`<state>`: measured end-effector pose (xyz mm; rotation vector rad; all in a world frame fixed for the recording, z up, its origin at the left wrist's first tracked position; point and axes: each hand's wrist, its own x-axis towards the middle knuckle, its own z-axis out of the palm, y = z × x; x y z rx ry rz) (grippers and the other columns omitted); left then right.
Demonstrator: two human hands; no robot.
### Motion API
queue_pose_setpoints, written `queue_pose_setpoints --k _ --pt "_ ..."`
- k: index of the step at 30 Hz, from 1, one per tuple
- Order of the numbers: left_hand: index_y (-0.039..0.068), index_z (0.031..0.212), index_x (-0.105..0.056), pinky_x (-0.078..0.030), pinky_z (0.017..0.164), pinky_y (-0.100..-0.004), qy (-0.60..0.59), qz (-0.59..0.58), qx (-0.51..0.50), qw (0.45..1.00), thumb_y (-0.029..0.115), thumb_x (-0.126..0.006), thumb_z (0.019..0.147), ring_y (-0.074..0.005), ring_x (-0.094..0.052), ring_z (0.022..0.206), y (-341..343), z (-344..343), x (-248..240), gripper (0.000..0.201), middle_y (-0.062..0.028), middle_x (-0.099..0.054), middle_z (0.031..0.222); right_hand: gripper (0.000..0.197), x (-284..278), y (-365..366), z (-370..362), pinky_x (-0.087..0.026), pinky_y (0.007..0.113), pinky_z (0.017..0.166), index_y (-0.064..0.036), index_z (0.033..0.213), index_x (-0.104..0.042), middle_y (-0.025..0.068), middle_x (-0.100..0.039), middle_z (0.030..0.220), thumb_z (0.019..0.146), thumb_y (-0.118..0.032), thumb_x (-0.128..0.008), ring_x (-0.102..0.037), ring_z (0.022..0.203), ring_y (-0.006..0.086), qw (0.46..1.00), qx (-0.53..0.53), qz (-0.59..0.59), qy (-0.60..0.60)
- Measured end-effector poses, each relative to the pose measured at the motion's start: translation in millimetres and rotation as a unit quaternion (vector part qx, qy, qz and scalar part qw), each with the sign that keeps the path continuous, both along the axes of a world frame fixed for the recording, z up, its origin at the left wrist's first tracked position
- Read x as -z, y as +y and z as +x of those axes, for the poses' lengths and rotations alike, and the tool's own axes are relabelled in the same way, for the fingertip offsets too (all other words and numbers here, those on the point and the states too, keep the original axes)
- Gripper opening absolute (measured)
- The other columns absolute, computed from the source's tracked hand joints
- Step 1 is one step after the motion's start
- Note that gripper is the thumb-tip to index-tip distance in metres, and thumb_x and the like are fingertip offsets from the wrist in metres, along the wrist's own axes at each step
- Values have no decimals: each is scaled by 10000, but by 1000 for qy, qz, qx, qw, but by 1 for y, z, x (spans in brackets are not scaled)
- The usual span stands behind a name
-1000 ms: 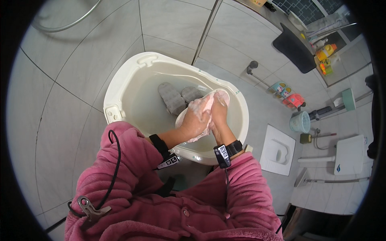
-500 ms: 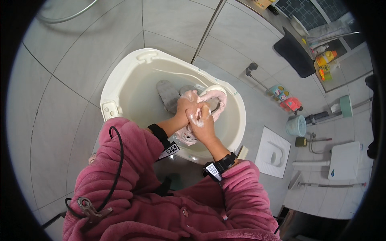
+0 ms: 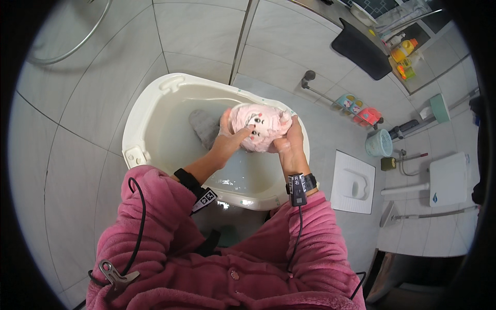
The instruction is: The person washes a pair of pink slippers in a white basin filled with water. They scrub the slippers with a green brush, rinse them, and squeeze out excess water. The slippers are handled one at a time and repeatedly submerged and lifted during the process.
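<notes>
Over the water in a white plastic tub (image 3: 135, 121), both my hands hold a wet pink plush slipper (image 3: 261, 121) with an animal face and small ears turned up. My left hand (image 3: 227, 147) grips its left side, the thumb lying across the face. My right hand (image 3: 292, 142) holds the right end near an ear, its fingers partly hidden by the plush. Left of the held slipper, a grey slipper sole (image 3: 204, 128) lies in the cloudy water. The rest of that second slipper is hidden.
A squat toilet (image 3: 353, 183) is set in the floor to the right. Beyond it stand a light blue bucket (image 3: 380, 143) and a wall rack with a pink container (image 3: 368, 116). Bottles (image 3: 404, 50) stand on the ledge, upper right.
My hands were pressed together on the bunched slipper. Now they are apart at its two sides, and its face is turned upward. The head view has shifted slightly.
</notes>
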<state>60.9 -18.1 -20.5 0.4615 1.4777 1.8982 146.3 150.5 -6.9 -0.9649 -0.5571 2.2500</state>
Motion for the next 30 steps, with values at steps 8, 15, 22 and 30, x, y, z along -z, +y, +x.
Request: queue_pose_setpoints --k 8,15,22,30 --pt "43 1372 -383 -493 950 -330 -48 97 -73 991 247 -725 943 -167 -560 1120 6 -13 -9 585 -110 -546 1285 471 -28 -70 -2 -509 389 964 14 1309 -572 167 -639 1307 1061 -375 -476 -632 1162 305 970 -110 217 -15" --pt "19 1417 -367 -497 960 -353 94 -15 -122 988 260 -773 885 -221 -572 1159 1 -23 -9 712 -145 -557 1302 599 -20 -81 3 -496 338 929 60 1383 -492 160 -650 1235 994 -373 -633 -624 1115 227 704 -271 626 -199" --pt "39 1525 -261 -406 1101 -412 164 36 20 986 271 -765 875 -263 -461 1332 -5 -2 -5 855 -170 -417 1473 613 -1 -77 -17 -502 392 1015 7 1430 -453 182 -577 1362 1062 -483 -446 -594 1199 306 986 -144 67 47" --pt "63 1419 -471 -474 1060 -416 -321 98 79 939 302 -583 1011 -259 -575 1227 2 -13 8 486 -135 -573 1350 566 -11 -95 -15 -502 403 994 -22 1411 -479 151 -603 1306 1027 -427 -569 -591 1181 261 926 -235 280 -92"
